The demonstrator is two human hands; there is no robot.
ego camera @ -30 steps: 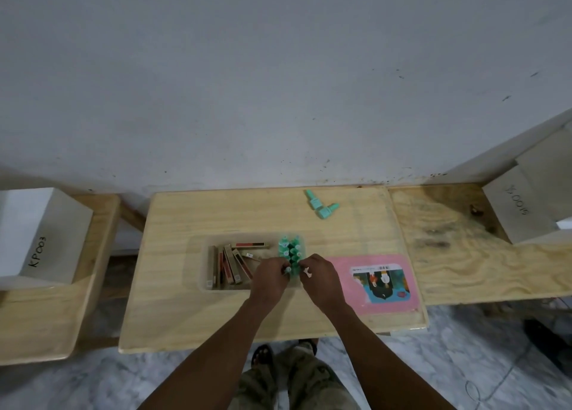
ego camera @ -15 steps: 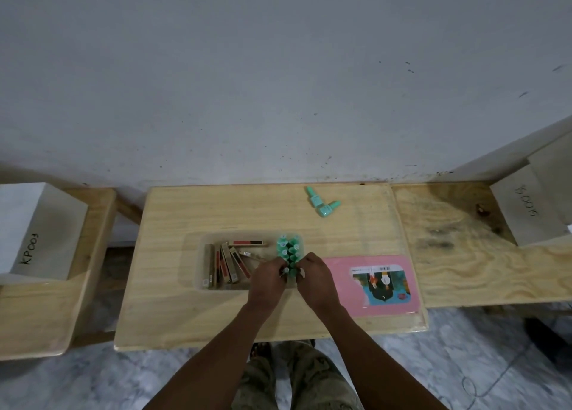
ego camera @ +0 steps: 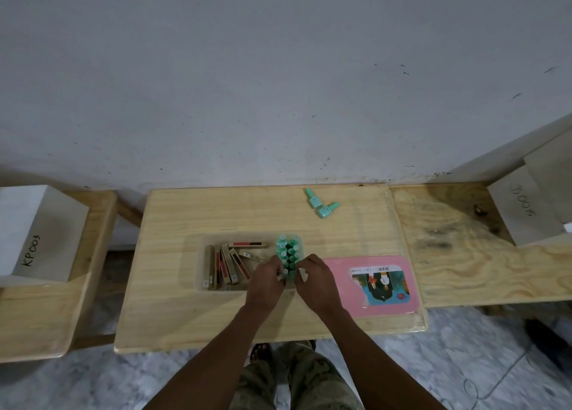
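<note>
The right hand (ego camera: 315, 281) pinches a small white scrap (ego camera: 302, 274) between its fingertips, just beside the teal bottles (ego camera: 288, 255). The left hand (ego camera: 266, 281) curls its fingers against the nearest bottle on the other side; whether it actually grips is not clear. The bottles – small, mint-green, with round caps – stand upright in two tight rows at the right end of a clear tray (ego camera: 198, 256) on the wooden table (ego camera: 201, 323). Brown slim boxes (ego camera: 227, 265) fill the tray's left part.
</note>
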